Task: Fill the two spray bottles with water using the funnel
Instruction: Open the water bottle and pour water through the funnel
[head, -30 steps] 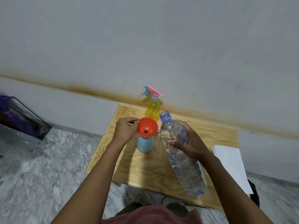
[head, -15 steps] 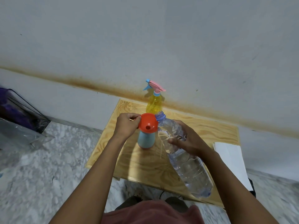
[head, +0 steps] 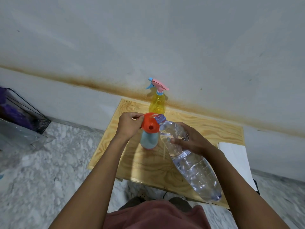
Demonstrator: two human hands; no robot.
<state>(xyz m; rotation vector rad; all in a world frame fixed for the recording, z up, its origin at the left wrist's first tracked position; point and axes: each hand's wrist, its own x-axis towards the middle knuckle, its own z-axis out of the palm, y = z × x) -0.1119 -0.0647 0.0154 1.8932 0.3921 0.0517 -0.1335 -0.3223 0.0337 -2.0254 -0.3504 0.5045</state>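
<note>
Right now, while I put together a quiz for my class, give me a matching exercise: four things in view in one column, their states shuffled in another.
1 funnel
2 yellow spray bottle
3 water bottle
4 blue bottle

a upright at the back, sprayer head on
b tilted, gripped by the right hand, mouth at the funnel's rim
c sits on the blue bottle, pinched by the left hand
d upright under the funnel, no sprayer head

Pairs: 1-c, 2-a, 3-b, 4-d

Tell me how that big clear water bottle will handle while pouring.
The water bottle probably flexes: its thin ribbed wall looks crinkled under the right hand. It is likely heavy toward the base, which looks full. Uncapped, a squeeze may spurt past the funnel.
</note>
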